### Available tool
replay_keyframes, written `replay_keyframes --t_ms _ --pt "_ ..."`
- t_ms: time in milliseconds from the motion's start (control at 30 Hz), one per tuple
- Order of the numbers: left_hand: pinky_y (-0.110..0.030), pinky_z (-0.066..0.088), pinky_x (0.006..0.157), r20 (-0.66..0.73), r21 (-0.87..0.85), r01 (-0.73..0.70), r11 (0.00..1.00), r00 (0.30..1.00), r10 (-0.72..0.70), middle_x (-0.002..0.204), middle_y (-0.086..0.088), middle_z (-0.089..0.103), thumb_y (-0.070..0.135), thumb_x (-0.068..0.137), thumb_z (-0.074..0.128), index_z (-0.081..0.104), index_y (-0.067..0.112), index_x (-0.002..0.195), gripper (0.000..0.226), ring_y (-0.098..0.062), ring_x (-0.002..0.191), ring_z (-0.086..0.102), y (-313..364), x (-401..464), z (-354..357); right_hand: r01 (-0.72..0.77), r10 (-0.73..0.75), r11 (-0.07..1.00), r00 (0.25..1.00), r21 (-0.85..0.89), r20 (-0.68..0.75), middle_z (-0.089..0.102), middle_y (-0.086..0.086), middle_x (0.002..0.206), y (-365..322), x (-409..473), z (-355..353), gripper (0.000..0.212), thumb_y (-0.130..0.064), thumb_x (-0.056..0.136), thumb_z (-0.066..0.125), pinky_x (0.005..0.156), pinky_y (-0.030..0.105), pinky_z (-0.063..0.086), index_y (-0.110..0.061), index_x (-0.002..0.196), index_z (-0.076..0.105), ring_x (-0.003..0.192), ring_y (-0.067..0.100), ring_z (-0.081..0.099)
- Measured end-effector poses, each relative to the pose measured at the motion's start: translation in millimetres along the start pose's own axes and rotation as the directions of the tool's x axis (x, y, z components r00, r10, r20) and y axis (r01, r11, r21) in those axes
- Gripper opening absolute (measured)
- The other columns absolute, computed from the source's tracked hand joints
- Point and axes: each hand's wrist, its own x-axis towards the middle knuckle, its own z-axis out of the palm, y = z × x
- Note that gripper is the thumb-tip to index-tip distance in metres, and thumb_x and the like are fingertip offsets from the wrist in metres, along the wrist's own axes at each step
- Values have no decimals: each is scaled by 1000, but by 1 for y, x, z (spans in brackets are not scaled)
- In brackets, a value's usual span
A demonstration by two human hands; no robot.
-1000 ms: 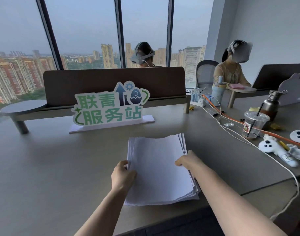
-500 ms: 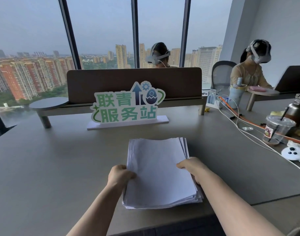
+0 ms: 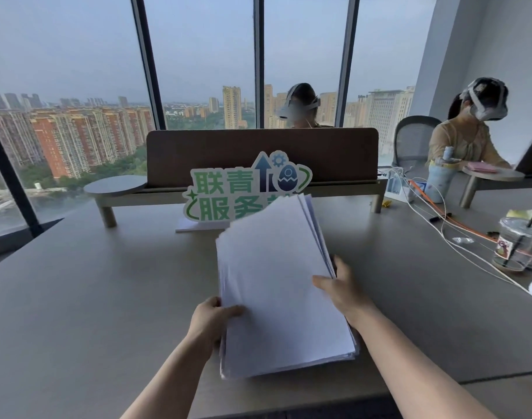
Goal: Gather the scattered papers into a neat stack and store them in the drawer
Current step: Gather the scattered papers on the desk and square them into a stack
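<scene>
here, both left hand (image 3: 211, 319) and right hand (image 3: 343, 290) curled around paper stack (image 3: 276, 282) edges, above desk (image 3: 77, 297).

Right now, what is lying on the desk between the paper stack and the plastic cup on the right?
In the head view, only bare desk lies between the paper stack and the plastic cup; the white cables run just beside the cup.

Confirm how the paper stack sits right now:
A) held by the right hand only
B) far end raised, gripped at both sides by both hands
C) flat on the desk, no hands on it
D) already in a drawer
B: the paper stack tilts up, its far edge covering part of the green sign, with the left hand and right hand gripping its sides.
</scene>
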Motion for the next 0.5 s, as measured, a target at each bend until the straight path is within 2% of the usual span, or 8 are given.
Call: replay_keyframes --t_ms 67,167,233,300,400,500 --pt "-24 42 48 -41 -74 -53 996 998 50 89 -11 69 25 69 82 62 5 91 37 -23 70 62 4 -2 -3 28 -26 993 999 116 -19 75 6 93 -5 -1 3 31 -7 67 68 79 41 55 -16 96 65 87 28 70" --pt "-32 47 64 -42 -189 -100 977 995 94 96 -10 64 40 55 83 54 7 100 63 -23 86 62 15 -5 -7 79 -76 971 997 227 -21 75 8 97 -14 -5 8 35 -10 64 67 84 45 55 -15 99 64 90 29 71" --pt "-32 50 68 3 -295 -130 947 991 137 100 -9 66 34 52 82 54 11 106 65 -23 91 64 25 -7 -10 132 -131 958 991 253 -21 75 8 100 -21 -6 11 36 -10 67 67 87 45 55 -15 102 64 93 29 71" --pt "-33 53 72 3 -323 -186 928 980 198 100 -10 71 31 48 85 60 13 107 66 -27 93 67 35 -7 -14 187 -188 942 982 279 -26 75 6 102 -28 -6 13 36 -6 71 67 86 41 55 -15 106 63 95 26 71" --pt "-33 53 72 -136 -303 -349 887 937 323 89 -6 74 30 54 81 68 14 98 49 -22 83 68 51 -11 -18 292 -298 899 954 325 -32 73 1 107 -47 -7 17 39 1 81 62 84 28 54 -17 116 61 99 19 69" --pt "-25 51 68 -222 -302 -479 824 876 428 80 7 75 18 71 80 68 18 96 28 -5 73 67 58 -20 -19 346 -368 878 930 331 3 71 -1 112 -56 -10 23 47 -10 79 58 87 26 54 -20 125 56 104 16 67"
